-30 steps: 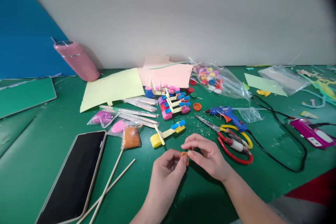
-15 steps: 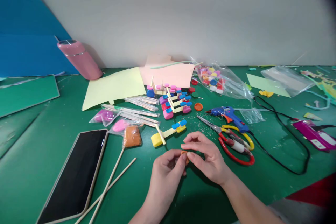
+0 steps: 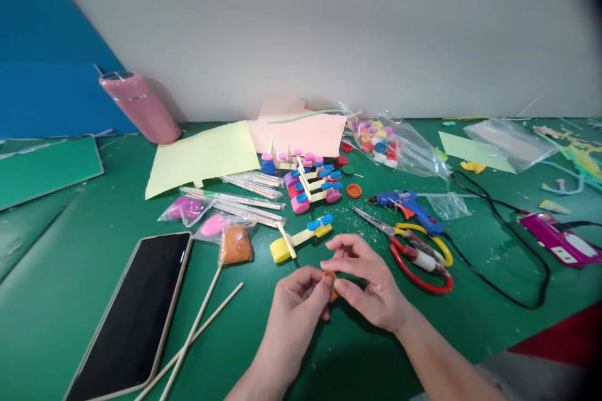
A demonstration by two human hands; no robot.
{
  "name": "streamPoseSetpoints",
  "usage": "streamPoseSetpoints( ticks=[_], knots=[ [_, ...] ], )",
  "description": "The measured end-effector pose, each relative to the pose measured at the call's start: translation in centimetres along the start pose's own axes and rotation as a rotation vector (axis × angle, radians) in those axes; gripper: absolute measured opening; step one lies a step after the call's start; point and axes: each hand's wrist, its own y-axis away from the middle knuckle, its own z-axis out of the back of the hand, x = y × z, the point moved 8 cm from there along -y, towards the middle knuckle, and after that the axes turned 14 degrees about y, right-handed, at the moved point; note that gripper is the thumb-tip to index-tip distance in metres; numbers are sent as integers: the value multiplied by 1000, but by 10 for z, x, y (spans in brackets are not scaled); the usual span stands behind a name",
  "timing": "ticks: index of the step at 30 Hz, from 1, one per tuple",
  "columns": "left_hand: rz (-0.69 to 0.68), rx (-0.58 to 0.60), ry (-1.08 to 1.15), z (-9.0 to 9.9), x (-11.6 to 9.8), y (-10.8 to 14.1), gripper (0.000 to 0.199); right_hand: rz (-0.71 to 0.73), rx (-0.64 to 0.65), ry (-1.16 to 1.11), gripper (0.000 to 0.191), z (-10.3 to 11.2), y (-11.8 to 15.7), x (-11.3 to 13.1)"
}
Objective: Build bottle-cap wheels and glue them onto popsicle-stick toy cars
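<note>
Thumb and fingers of my left hand [image 3: 297,304] pinch a small orange piece [image 3: 333,289], most of which is hidden. My right hand [image 3: 369,282] is beside it, its thumb tip close to the piece and its index finger arched over it, thumb and fingers apart. Just beyond my hands lies a yellow piece with a stick and blue ovals [image 3: 301,238]. A bag of orange clay [image 3: 236,245] lies to the left. Similar pieces with pink and red ends [image 3: 316,191] stand farther back, near an orange cap [image 3: 354,190].
Scissors [image 3: 414,250] and a blue glue gun [image 3: 409,205] with a black cable lie to the right. A phone [image 3: 132,319] and crossed wooden sticks [image 3: 203,319] are at the left. Behind are a pink bottle [image 3: 143,106], paper sheets and a bag of caps [image 3: 383,144].
The right fingers have shifted slightly on the orange piece, and more of it shows between my hands. The whole view has moved a little, with the objects appearing slightly farther left.
</note>
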Motion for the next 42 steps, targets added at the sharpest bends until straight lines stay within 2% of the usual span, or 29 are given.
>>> streamPoseSetpoints(
  ticks=[8, 14, 21, 27, 33, 35, 38, 42],
  knots=[
    [50, 10, 127, -1, 3, -1, 16, 13, 20, 42, 26, 0, 0, 2],
    [107, 13, 183, 2, 6, -3, 20, -73, -42, 28, 26, 8, -2, -5],
    [123, -7, 307, 4, 9, -4, 17, -32, 19, 35, 27, 2, 1, -1],
    [122, -28, 278, 7, 10, -3, 18, -16, 6, 53, 27, 2, 2, -1],
    [117, -56, 262, 8, 9, -4, 18, -60, 12, 58, 28, 2, 0, -2],
    [114, -54, 285, 7, 9, -4, 17, -54, 27, 56, 28, 1, -1, -2],
    [119, -46, 338, 7, 9, -4, 16, -53, -25, 75, 28, 5, 0, -2],
    [153, -47, 442, 8, 13, -4, 14, 13, -20, 118, 29, 3, 2, 2]
  ],
)
